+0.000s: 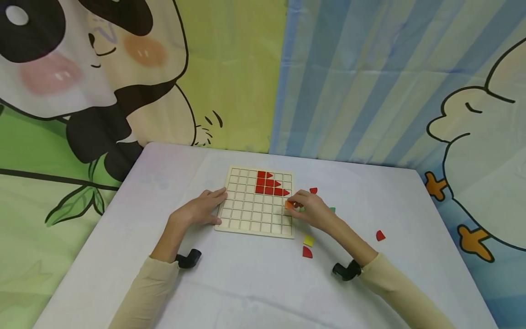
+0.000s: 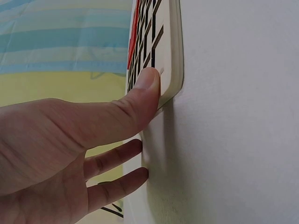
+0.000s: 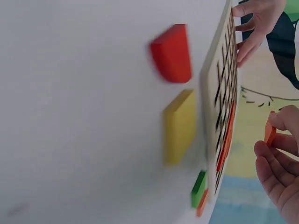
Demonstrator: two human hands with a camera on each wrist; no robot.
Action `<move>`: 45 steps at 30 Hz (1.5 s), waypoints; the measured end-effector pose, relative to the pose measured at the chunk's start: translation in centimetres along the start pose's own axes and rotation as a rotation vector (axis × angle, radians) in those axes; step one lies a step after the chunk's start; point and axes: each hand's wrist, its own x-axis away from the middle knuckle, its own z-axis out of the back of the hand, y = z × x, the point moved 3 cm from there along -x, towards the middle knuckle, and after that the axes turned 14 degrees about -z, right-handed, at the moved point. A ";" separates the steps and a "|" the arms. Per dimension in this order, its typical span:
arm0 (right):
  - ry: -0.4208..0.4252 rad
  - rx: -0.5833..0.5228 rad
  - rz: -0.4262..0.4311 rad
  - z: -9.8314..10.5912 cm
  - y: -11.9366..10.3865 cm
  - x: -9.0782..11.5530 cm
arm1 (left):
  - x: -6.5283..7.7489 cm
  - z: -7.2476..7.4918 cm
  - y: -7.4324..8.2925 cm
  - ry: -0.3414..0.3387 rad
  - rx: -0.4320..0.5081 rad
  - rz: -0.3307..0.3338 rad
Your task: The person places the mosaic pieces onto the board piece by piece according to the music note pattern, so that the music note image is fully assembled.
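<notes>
A pale wooden grid board (image 1: pixel 238 214) lies on the table, with several red pieces (image 1: pixel 269 183) set in three rows in its upper right part. My left hand (image 1: pixel 200 208) rests at the board's left side; in the left wrist view its thumb (image 2: pixel 145 84) presses the rim near a corner, the other fingers extended. Between thumb and fingers my right hand (image 1: pixel 314 209) pinches a small flat orange tile (image 3: pixel 269 130) over the board's right edge. Just below that hand lie a yellow square tile (image 1: pixel 309 241) and a red rounded piece (image 1: pixel 307 252).
Partly behind the right hand lies a green piece (image 1: pixel 332 210), with a red piece (image 1: pixel 313 190) beyond it. Another red rounded piece (image 1: pixel 380 236) sits farther right on the white table (image 1: pixel 263 278). A printed curtain (image 1: pixel 353 91) hangs along the table's back edge.
</notes>
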 end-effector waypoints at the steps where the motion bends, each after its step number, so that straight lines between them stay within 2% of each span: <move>1: -0.003 0.004 0.031 -0.2 -0.6 -0.6 | 0.0 0.0 0.0 0.001 0.004 0.002; 6: 0.014 0.089 0.193 -1.5 -3.1 -3.8 | -0.1 0.0 0.0 -0.002 0.001 -0.007; 8: 0.009 0.121 0.227 -2.2 -3.6 -4.8 | -0.1 0.0 0.1 -0.003 -0.006 -0.015; 15: -0.087 0.136 0.193 -4.4 -4.3 -7.0 | 0.1 0.0 -0.1 0.006 -0.016 -0.018; 19: -0.109 0.157 0.174 -4.9 -4.3 -7.3 | 0.0 -0.1 0.0 0.005 -0.021 -0.021; 24: -0.097 0.189 0.157 -5.2 -4.3 -7.4 | 0.0 -0.1 0.1 0.001 -0.026 -0.023; 31: -0.066 0.180 0.211 -5.3 -4.4 -7.5 | 0.0 0.0 0.2 -0.006 -0.025 -0.016; 45: -0.050 0.192 0.234 -5.4 -4.5 -7.5 | 0.0 0.1 0.0 -0.006 -0.031 -0.019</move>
